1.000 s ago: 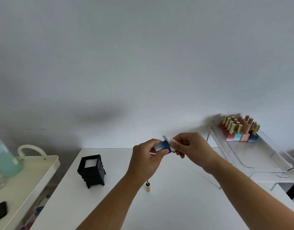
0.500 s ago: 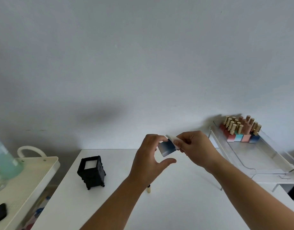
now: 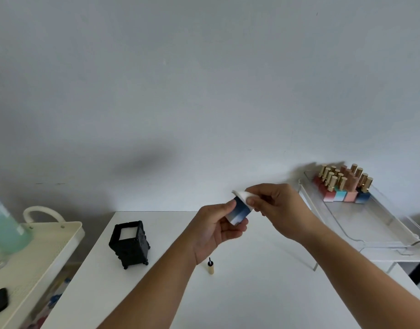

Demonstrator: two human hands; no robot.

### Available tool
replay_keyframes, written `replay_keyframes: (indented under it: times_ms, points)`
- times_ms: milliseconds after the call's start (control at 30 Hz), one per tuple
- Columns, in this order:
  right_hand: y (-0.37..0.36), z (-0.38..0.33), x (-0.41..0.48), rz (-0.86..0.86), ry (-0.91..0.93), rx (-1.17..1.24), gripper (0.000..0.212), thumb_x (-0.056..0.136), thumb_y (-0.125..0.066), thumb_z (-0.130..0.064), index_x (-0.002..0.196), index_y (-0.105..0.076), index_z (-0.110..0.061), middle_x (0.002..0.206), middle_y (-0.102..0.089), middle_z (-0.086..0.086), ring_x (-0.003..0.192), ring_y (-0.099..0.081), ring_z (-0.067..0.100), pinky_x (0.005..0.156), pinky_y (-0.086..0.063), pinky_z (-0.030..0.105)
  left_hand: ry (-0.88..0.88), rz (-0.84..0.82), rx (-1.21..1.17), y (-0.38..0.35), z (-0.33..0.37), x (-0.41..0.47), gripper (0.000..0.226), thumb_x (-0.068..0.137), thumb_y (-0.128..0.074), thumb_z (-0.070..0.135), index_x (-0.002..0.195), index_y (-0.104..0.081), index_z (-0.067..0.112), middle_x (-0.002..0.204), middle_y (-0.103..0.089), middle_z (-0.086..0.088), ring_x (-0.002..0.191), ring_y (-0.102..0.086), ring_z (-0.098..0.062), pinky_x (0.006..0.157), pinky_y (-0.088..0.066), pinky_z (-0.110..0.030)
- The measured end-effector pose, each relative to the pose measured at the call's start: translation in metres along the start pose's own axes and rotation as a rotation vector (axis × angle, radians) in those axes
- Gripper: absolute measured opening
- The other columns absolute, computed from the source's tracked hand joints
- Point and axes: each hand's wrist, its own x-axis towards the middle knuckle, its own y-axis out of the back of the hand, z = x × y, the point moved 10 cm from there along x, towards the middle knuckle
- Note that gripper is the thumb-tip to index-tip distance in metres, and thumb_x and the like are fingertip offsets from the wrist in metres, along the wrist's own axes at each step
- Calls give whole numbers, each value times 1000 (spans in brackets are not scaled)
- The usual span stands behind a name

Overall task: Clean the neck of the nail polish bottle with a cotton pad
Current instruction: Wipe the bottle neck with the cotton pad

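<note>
Both hands pinching — left hand (image 3: 213, 230) bottle (image 3: 238, 211), right hand (image 3: 279, 206) cotton pad (image 3: 242, 194).

Holder (image 3: 130, 243) left, tray (image 3: 379, 231) right on table (image 3: 251, 293)

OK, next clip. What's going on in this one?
A person is wiping a nail polish bottle over a white table. The left hand holds the blue-and-white bottle tilted, while the right hand presses a white cotton pad against its top end. The cap with its brush stands on the table below. A black pad holder sits to the left; more bottles stand in a clear tray at right.
</note>
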Motion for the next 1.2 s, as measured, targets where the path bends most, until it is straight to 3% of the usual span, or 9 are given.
replay_keyframes:
  times_ms: [100,333,467,533,700,767,933,1100,1200]
  points:
    - [5,1,-1,87,-12,107,30,86,-61,-8,72,-70,-34,59,-64,-19,54,-52,-2,55,-40,8,22,-49,-59,-6,-3,-3,33,81,-60,36,95,-69,9,80,-74,-7,72,-70,-16,62,-56,-23]
    - [13,13,-7,322,-119,223,28,88,-60,-14,65,-70,-24,45,-56,-15,44,-45,0,47,-35,6,-404,264,289,3,30,-11,6,86,-64,15,91,-68,14,84,-75,-1,84,-72,-19,65,-55,-20]
    - [1,25,-5,228,-244,441,26,90,-56,-13,72,-74,-18,46,-50,-12,49,-40,5,48,-37,14,-470,324,345,5,32,-16,8,85,-66,18,93,-68,20,91,-75,-6,87,-70,-22,69,-56,-24]
    - [-5,20,-4,156,-239,476,25,90,-56,-16,77,-76,-23,52,-54,-14,51,-42,3,49,-38,15,-483,333,351,7,31,-17,9,85,-65,21,94,-68,22,92,-75,-4,89,-70,-21,71,-57,-26]
    - [0,10,-4,165,-212,350,31,90,-57,-19,67,-73,-31,48,-56,-17,48,-46,-2,48,-39,8,-509,362,342,9,31,-19,13,82,-66,25,94,-69,21,89,-75,-4,86,-70,-23,77,-58,-37]
    - [2,9,-7,202,-207,243,33,89,-57,-21,60,-70,-31,44,-51,-15,44,-40,1,44,-35,8,-519,387,347,10,31,-20,11,80,-66,26,91,-69,23,86,-75,-3,83,-70,-22,78,-58,-42]
    - [8,-5,-9,242,-116,-140,31,88,-51,-12,60,-57,-1,47,-32,1,43,-25,11,39,-22,16,-550,428,394,11,32,-23,7,82,-67,24,88,-69,26,82,-75,2,80,-71,-18,79,-58,-47]
    - [4,-28,-9,215,32,-368,45,87,-49,-6,47,-34,-19,44,-29,-6,44,-29,13,45,-28,18,-529,446,372,14,30,-23,7,82,-67,24,89,-69,23,82,-75,2,80,-71,-17,79,-58,-44]
    - [11,-16,-2,175,-34,-269,37,89,-54,-21,54,-55,-8,46,-34,-4,43,-28,9,42,-25,17,-502,426,316,16,29,-21,7,84,-67,20,91,-70,20,85,-75,-1,84,-71,-21,75,-58,-36]
